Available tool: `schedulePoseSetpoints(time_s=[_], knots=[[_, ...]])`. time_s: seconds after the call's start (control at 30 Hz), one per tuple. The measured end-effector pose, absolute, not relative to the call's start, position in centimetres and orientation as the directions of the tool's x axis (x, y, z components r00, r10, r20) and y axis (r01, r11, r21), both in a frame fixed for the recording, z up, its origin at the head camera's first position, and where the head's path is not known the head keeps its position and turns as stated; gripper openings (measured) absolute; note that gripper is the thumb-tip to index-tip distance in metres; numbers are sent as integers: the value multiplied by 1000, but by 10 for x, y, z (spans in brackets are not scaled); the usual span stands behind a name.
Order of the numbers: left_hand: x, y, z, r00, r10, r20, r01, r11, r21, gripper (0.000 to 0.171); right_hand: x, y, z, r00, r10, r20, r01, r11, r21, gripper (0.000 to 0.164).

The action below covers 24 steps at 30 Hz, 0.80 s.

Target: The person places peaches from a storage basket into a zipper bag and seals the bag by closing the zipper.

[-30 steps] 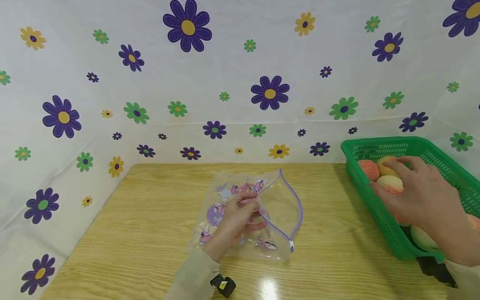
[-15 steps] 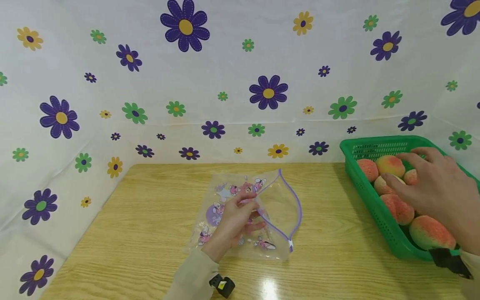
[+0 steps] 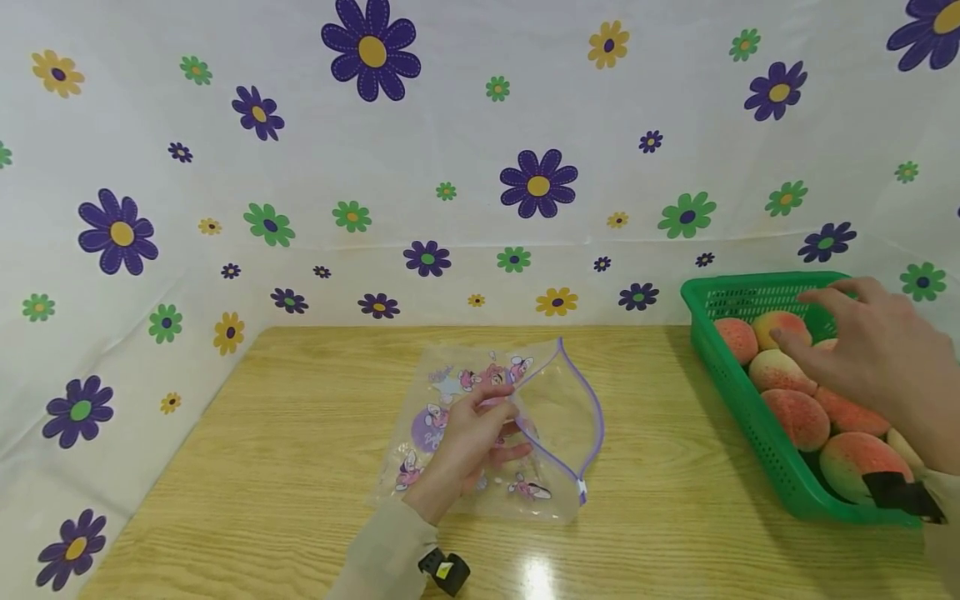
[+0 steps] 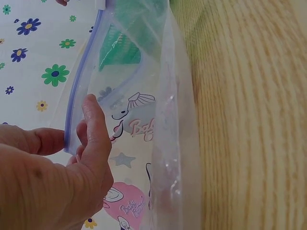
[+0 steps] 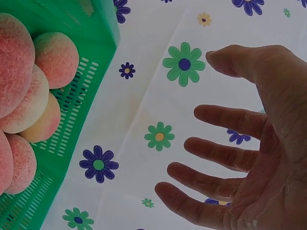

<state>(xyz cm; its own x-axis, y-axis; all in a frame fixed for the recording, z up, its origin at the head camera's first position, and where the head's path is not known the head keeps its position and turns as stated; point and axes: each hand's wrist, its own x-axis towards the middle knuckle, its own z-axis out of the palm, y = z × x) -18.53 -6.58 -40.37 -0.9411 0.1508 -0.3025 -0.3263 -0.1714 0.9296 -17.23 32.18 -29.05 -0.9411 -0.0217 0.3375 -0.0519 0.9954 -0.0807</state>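
A clear plastic zip bag (image 3: 531, 487) with pink cartoon prints lies on the table, its purple-edged mouth spread toward the right. My left hand (image 3: 468, 437) pinches the near rim of that mouth between thumb and fingers; in the left wrist view the thumb presses on the purple zip strip (image 4: 79, 81). Several peaches (image 3: 795, 419), red and pale yellow, fill a green basket (image 3: 738, 417) at the right. Above them hovers my right hand (image 3: 877, 358), fingers spread and holding nothing. In the right wrist view its palm (image 5: 283, 167) shows bare, apart from the peaches.
A wooden table (image 3: 285, 442) carries the bag and basket. White cloth (image 3: 450, 125) with printed flowers rises behind and along both sides. The basket's raised walls stand close to the right side of the cloth. A white slider (image 3: 582, 487) sits at the zip's near end.
My right hand has lifted off the peaches and shifted right, uncovering more of them. The left hand and bag have stayed in place.
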Motion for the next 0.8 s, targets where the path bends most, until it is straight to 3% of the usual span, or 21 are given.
schedulePoseSetpoints(time_s=[0.2,0.8], knots=[[-184,-66,-403,-942,151,-301,-324,-171,930,44,-181,327,-288,-947,-34,318,-59,996,-67,60],[-183,-67,-403,-940,162,-301,-328,-179,927,46,-207,348,-291,-994,-17,106,-26,996,-86,76]])
